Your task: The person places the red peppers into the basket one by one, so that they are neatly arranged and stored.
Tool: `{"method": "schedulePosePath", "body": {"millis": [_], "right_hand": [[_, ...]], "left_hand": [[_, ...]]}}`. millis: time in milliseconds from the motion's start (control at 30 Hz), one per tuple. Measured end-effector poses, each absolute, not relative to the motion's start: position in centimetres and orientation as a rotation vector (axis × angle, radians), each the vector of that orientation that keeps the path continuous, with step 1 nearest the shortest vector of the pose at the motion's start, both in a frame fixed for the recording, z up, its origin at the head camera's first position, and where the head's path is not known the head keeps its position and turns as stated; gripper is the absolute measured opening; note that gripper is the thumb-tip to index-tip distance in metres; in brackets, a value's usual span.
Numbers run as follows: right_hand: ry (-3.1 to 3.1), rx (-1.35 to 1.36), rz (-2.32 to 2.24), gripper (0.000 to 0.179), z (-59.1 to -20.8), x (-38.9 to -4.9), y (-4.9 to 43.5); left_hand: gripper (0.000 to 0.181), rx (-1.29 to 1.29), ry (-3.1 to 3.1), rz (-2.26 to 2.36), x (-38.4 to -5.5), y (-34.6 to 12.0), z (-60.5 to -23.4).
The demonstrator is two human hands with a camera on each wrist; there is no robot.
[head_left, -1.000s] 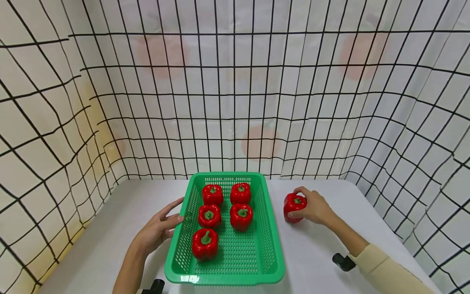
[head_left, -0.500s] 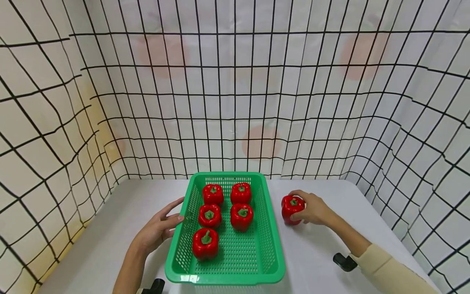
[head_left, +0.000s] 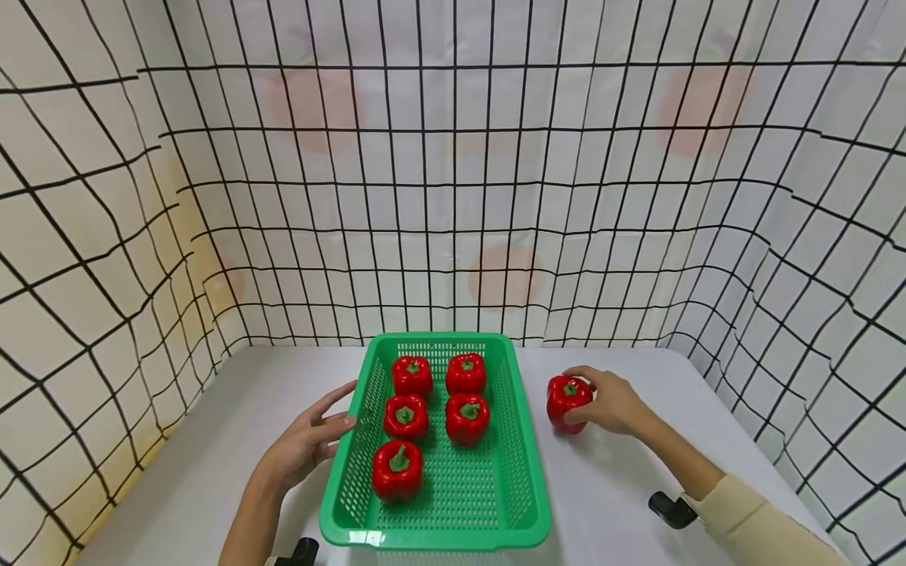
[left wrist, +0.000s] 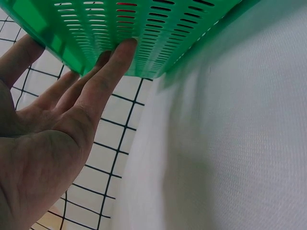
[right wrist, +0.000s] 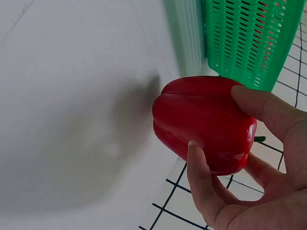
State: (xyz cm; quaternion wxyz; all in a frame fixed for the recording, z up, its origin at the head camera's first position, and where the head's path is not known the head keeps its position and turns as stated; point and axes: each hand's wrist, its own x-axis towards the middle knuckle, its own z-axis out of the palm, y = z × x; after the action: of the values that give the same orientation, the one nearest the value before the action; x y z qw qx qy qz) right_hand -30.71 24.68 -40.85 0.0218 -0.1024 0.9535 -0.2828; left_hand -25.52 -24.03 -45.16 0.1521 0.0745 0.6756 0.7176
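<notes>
My right hand [head_left: 614, 403] holds a red bell pepper [head_left: 561, 407] with a green stem, right of the green basket [head_left: 439, 539]. In the right wrist view, thumb and fingers spread round the pepper's sides [right wrist: 206, 120], and its shadow falls on the white cloth close by. My left hand [head_left: 300, 448] is beside the basket's left wall, fingers extended. Seen from the left wrist, its fingertips rest against the slotted green wall [left wrist: 144, 28] near the underside. Inside the basket stand several more red bell peppers [head_left: 398, 475], in a left column and a shorter right column, stems up.
The basket stands on a white-covered table [head_left: 205, 472]. Bare basket floor [head_left: 470, 491] shows at its front right. Black grid netting [head_left: 453, 196] over white sheeting encloses the back and both sides.
The right hand and its pepper have shifted slightly left and then back right, with the pepper's top tilting a little. The left hand, basket and peppers inside stay as they were.
</notes>
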Motion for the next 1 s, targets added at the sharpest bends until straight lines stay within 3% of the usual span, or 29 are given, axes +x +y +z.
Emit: {"method": "schedulePosePath", "body": {"millis": [1000], "right_hand": [[3.036, -0.528, -0.934, 0.072, -33.5, -28.5, 22.2]], "left_hand": [[0.076, 0.215, 1.940, 2.049, -25.5, -24.1, -45.1]]}}
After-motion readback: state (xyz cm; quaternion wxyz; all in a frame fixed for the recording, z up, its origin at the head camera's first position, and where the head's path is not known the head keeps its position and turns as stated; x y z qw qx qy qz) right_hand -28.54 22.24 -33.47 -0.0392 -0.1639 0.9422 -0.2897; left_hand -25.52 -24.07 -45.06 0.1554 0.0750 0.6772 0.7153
